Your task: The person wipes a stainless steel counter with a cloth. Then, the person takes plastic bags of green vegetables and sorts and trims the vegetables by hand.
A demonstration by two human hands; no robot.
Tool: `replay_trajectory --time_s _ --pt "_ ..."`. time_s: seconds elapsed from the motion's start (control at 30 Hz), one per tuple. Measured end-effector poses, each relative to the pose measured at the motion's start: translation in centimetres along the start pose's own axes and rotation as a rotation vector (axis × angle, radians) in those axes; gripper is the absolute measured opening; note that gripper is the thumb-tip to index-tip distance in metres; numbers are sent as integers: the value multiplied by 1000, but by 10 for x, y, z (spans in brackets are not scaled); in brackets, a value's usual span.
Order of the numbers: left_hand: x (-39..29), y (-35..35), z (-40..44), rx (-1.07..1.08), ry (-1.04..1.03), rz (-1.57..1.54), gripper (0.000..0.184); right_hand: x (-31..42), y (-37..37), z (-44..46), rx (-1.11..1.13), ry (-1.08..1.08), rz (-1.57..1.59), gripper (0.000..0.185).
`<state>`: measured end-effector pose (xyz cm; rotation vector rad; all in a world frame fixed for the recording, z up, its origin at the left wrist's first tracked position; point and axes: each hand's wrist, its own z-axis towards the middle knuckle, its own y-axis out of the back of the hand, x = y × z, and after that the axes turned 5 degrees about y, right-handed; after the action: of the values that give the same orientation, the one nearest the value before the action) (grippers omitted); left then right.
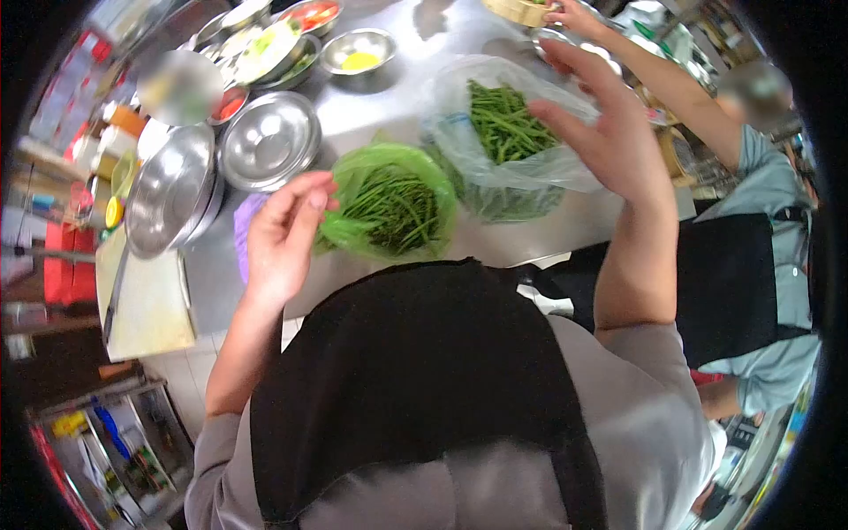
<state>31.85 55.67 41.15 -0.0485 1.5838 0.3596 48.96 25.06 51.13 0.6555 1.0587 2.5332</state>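
Observation:
My left hand [284, 238] is raised at the left edge of a green plastic bag [340, 168]. Its fingers and thumb are drawn together; whatever may be between them is too small to make out. Thin green stems with darker tips [397, 208] fill that bag. Over the right side of a clear plastic bag [442, 97], my right hand [609, 132] hangs with thumb and fingers apart, holding nothing. Cut green beans [503, 119] lie inside the clear bag, which stands just behind and right of the green one.
Steel bowls [269, 141] crowd the table's left side, near a bowl with yellow liquid [359, 60]. A knife [115, 296] lies along a cutting board [155, 300]. On the right, a co-worker's arm [680, 88] reaches to a bamboo steamer [519, 11].

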Motion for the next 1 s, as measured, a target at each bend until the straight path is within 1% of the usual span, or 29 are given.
replay_trajectory --time_s 0.1,0.13,0.2,0.23,0.27,0.37,0.47,0.57,0.67,0.77,0.87,1.0 --pt "21 10 1 -99 -23 -29 29 20 -22 -16 256 -284 506 37" --pt "23 11 -1 -94 -10 -8 26 32 -39 -19 383 -300 580 23" --pt "25 9 -8 -57 41 -4 25 41 -78 -29 694 -111 274 18" --pt "25 9 -9 -33 62 -3 25 44 -102 -38 771 -72 142 18" --pt "28 8 -11 -8 37 -4 25 45 -123 -48 846 -35 11 20" --pt "27 7 -16 -24 21 13 22 49 -147 -59 947 26 -112 29" --pt "32 17 -20 -27 45 28 22 42 -159 -62 980 23 -185 32" --pt "35 20 -23 -61 42 3 23 36 -170 -76 880 45 -131 28" --pt "34 22 -24 -81 55 8 23 30 -178 -81 744 -12 -159 23" --pt "34 20 -24 -86 39 16 26 20 -174 -80 621 -25 -97 17" --pt "36 21 -23 -77 25 17 25 18 -168 -76 608 -87 -75 19" --pt "35 13 -27 -54 104 -17 21 13 -163 -70 486 -143 89 20"
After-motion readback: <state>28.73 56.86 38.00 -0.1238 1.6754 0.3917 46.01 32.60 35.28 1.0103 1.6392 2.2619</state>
